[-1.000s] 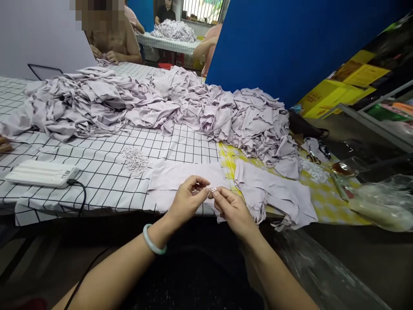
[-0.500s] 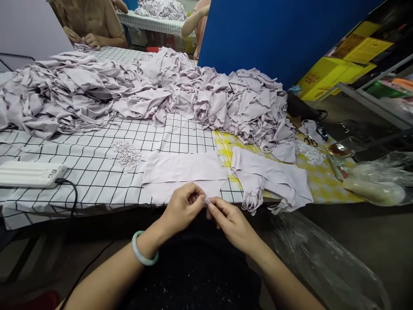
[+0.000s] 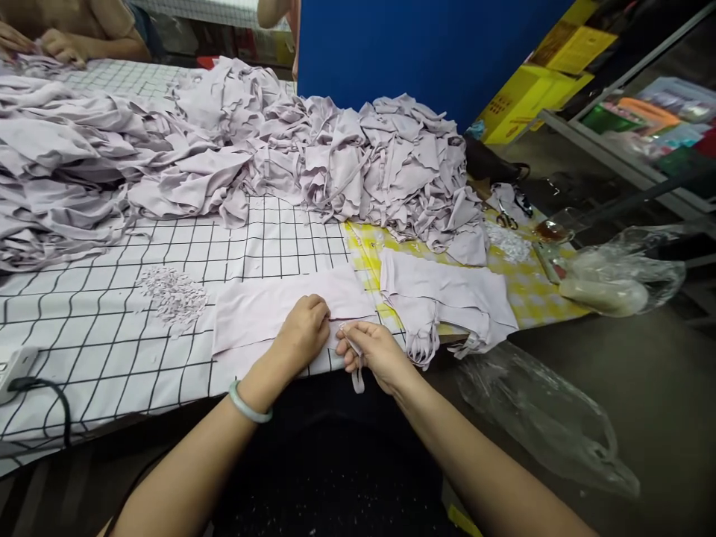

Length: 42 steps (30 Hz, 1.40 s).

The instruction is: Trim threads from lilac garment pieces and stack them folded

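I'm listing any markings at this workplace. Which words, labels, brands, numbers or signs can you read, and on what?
No text can be read.
Lower yellow carton: dark printing, too small and blurred to read.
White power bank, cut off by the picture edge: small marks, too small to read.
Fabric strap in the right hand: no lettering visible.

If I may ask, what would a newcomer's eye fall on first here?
Probably the long, crumpled heap of pale lilac fabric across the far side of the cloth-covered table, with a large blue panel behind the heap's right part. Nearer, a thin, pale fabric strip hangs from the right hand.
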Motion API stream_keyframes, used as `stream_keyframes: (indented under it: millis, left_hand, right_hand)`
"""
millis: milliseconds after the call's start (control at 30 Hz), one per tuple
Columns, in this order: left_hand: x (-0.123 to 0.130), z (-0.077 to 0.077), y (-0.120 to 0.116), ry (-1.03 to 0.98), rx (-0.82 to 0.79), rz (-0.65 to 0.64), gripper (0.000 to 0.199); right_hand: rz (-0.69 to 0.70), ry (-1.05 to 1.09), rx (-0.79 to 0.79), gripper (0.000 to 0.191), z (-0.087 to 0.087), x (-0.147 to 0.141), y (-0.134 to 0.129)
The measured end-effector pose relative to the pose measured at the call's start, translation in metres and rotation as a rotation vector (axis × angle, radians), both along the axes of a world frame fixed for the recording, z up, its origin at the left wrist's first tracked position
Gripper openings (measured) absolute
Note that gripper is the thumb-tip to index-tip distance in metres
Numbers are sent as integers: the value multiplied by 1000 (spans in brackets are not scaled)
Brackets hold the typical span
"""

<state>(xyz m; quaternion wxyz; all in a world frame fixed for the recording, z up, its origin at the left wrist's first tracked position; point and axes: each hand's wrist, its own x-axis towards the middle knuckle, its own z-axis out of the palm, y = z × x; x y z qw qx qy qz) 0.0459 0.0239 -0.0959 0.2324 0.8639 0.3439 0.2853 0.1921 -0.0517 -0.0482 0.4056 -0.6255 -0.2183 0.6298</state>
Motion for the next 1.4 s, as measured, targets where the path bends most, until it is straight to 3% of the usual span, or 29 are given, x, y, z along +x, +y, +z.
stream_keyframes:
  millis: [267,533,800,900,1033,1133,1200,1300,1400]
  left_hand:
    - [-1,20,4,-117,-283,51,15]
    - [0,21,4,-130,-332,75,16]
    - [-1,20,5,-77,-352,71,17]
    - [-8,26,11,-61,-337,-29,14]
    - [-6,37,27,-24,-173,-153,26]
    - [7,30,34,206,-101,-161,38]
    - [17,19,34,342,-88,-140,49]
    - [27,6,32,416,-63,-118,57]
    - [23,10,37,421,-108,-147,59]
  right_hand:
    - [-128,49,-57,14,1,-9,22]
    - [-177,-1,-52,14,-3,-15,26]
    - [-61,-83,-24,20,-3,-19,27]
    - [34,-39,-71,23,1,-11,24]
    - [110,-114,-34,39,16,3,-3]
    - [110,-355,54,43,21,5,-44]
    - [99,-454,83,40,13,3,-72]
    - [61,-424,106,34,-12,-1,-104]
    - [-140,-415,180,36,-32,2,-120]
